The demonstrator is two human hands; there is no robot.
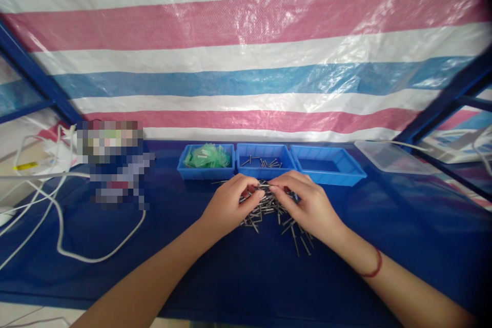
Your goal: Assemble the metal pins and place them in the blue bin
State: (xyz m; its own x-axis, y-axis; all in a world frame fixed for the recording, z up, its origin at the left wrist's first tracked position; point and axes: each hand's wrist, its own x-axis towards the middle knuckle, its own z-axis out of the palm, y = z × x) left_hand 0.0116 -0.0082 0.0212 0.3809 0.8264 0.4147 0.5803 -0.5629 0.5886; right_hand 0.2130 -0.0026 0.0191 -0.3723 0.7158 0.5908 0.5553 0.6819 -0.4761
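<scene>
My left hand [234, 200] and my right hand [303, 200] meet above a loose pile of metal nails [265, 210] on the blue tabletop. Between the fingertips of both hands lies a thin nail [264, 185], held roughly level; its ends are partly covered by the fingers. Nails spread under both palms, and a few lie loose below my right hand. Just behind the hands, a blue bin [265, 170] contains several nails. To its left, another blue bin [205, 173] holds green translucent plastic pieces. A third blue bin [330, 177] on the right shows nothing inside.
A clear plastic lid or tray [392, 158] lies at the back right. White cables [59, 230] loop over the table's left side, near blurred-out items [123, 179]. Blue metal posts [442, 107] frame the table, and a striped plastic sheet [246, 82] hangs behind.
</scene>
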